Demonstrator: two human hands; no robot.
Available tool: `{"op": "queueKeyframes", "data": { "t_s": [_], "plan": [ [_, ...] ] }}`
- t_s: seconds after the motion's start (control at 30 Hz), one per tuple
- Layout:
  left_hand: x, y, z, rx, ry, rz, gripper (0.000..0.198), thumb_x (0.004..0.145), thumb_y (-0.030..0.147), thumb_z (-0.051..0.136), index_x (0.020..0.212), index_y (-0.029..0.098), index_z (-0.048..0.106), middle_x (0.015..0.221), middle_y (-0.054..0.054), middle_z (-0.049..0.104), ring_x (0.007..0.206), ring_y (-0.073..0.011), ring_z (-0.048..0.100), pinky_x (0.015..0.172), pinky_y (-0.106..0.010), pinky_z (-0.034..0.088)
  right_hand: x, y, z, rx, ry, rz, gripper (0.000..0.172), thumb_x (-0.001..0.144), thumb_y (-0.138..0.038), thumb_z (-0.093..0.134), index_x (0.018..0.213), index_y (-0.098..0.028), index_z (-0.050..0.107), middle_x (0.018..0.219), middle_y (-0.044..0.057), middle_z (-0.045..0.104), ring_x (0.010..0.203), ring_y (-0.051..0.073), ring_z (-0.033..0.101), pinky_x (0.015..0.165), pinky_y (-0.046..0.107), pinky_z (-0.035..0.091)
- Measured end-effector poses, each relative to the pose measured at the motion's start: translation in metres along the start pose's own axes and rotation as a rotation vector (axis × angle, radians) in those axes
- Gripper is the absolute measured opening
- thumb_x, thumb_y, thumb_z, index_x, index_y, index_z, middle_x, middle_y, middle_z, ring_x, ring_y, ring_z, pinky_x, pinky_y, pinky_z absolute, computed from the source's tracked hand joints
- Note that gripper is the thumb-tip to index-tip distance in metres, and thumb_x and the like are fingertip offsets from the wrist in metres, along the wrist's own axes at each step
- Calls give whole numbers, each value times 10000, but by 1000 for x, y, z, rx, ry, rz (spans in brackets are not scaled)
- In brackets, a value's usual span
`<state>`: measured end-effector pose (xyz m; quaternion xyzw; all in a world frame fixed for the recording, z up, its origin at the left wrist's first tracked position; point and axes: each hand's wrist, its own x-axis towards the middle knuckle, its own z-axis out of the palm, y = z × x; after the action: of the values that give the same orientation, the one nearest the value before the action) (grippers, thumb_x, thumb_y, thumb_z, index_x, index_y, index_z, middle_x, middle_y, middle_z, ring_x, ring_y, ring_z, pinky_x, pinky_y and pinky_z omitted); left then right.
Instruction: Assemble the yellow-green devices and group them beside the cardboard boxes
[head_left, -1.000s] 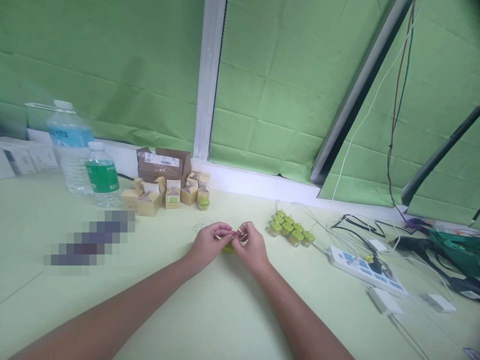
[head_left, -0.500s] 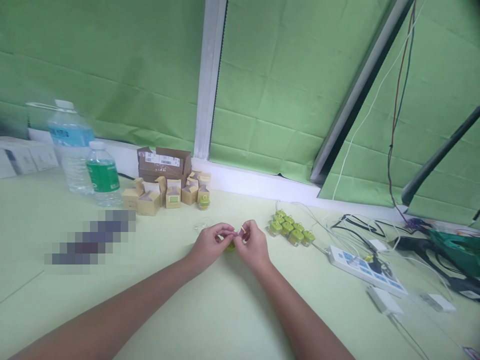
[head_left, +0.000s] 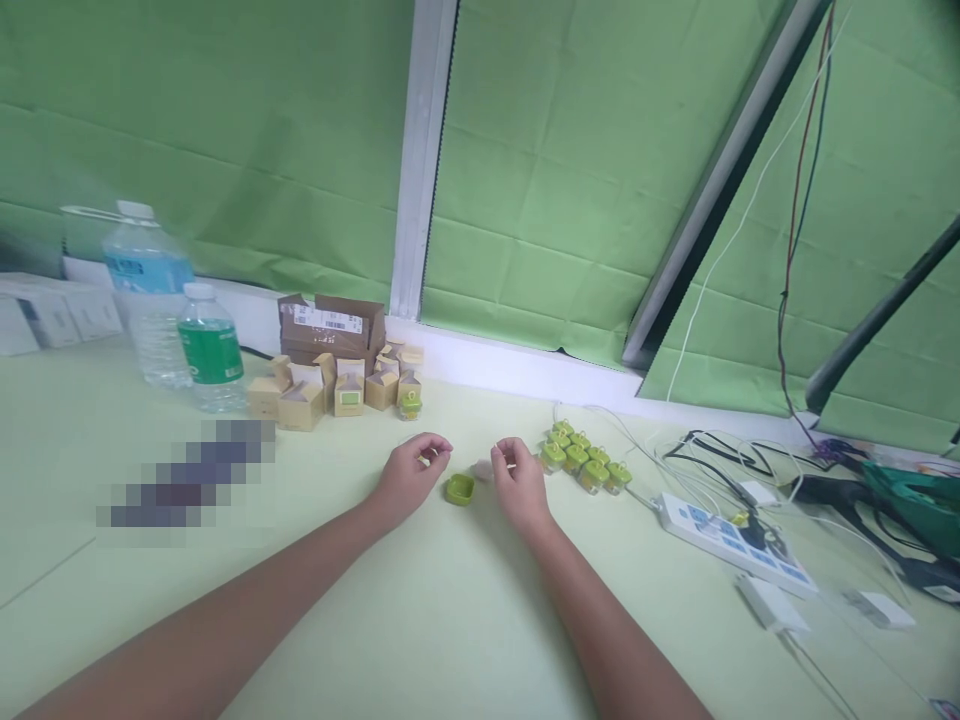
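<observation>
My left hand hovers over the table with thumb and fingertips brought together. Anything between those tips is too small to make out. Opposite it, my right hand is also pinched, and what it holds, if anything, cannot be told. A small square green lid-like cup lies on the table between the hands, hollow side up, untouched. Beside my right thumb shows a pale, whitish small piece; whether it rests on the table or touches the hand is unclear.
Small clear jars with green lids cluster to the right, near a power strip and cables. One similar jar stands by opened small cardboard boxes. Water bottles and a larger brown box are behind at left.
My hands were together above the green cup and have drawn apart, left hand leftward, right hand slightly rightward. The cup and pale piece now show between them.
</observation>
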<state>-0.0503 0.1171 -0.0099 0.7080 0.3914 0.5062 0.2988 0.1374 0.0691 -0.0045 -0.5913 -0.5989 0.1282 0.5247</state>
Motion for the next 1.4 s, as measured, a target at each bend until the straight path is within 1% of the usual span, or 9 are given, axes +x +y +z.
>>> {"op": "queueKeyframes", "data": {
  "t_s": [0.1, 0.17, 0.3, 0.4, 0.57, 0.77, 0.97, 1.13, 1.4],
  "plan": [
    [-2, 1, -4, 111, -80, 67, 147, 808, 210, 530, 899, 193, 644, 937, -36, 658, 765, -162, 593, 629, -262, 466, -1, 0, 0, -25, -35, -8, 201, 923, -358, 471, 930, -208, 606, 878, 34, 698, 787, 186, 632, 689, 297, 469],
    [-6, 2, -5, 212, -173, 106, 240, 786, 200, 547, 1008, 206, 640, 979, -35, 644, 749, -162, 585, 626, -269, 454, -1, -1, 0, -25, -50, -3, 192, 917, -352, 489, 975, -207, 601, 883, 33, 710, 762, 181, 643, 680, 296, 475],
    [-15, 4, -3, 352, -368, 94, 492, 793, 340, 635, 1263, 215, 562, 1066, -66, 646, 751, -189, 604, 662, -301, 458, -1, -3, 1, -22, -55, -1, 208, 887, -349, 553, 1010, -194, 618, 880, 41, 729, 734, 176, 660, 670, 293, 491],
    [-18, 2, 0, 372, -441, 70, 435, 797, 355, 637, 1214, 242, 585, 1084, -64, 664, 839, -230, 631, 712, -320, 465, -2, -6, 3, -42, -98, -40, 167, 866, -307, 579, 943, -200, 681, 861, 35, 739, 749, 173, 670, 688, 285, 498],
    [-17, 1, 5, 305, -441, 97, 258, 759, 251, 618, 1017, 249, 628, 1015, -37, 655, 907, -238, 631, 737, -320, 469, -7, -12, 3, -145, -221, -151, 161, 832, -197, 580, 866, -211, 736, 824, 18, 739, 720, 154, 650, 677, 258, 469],
    [-16, 3, 7, 261, -332, 125, 254, 721, 177, 593, 969, 229, 587, 998, -32, 609, 841, -210, 610, 712, -317, 471, -12, -13, 3, -370, -287, -373, 163, 809, -125, 593, 823, -218, 726, 784, 9, 704, 771, 158, 596, 725, 252, 424],
    [-16, 9, 9, 216, -295, 168, 262, 706, 109, 555, 944, 218, 569, 956, -27, 595, 810, -188, 580, 688, -304, 460, -14, -10, 9, -617, -331, -522, 158, 833, -107, 574, 811, -211, 691, 799, 22, 689, 730, 162, 544, 672, 261, 385],
    [-17, 12, 9, 178, -315, 206, 321, 703, 59, 528, 976, 216, 589, 976, -28, 591, 784, -167, 554, 650, -283, 442, -14, -8, 14, -696, -329, -554, 177, 857, -114, 548, 860, -209, 697, 849, 41, 704, 746, 177, 565, 634, 275, 375],
    [-19, 15, 8, 148, -355, 227, 334, 728, 40, 510, 998, 220, 590, 992, -22, 565, 772, -151, 538, 661, -277, 439, -14, -6, 16, -714, -300, -539, 175, 853, -114, 551, 856, -207, 699, 826, 41, 707, 739, 175, 569, 624, 267, 371]
  ]
}}
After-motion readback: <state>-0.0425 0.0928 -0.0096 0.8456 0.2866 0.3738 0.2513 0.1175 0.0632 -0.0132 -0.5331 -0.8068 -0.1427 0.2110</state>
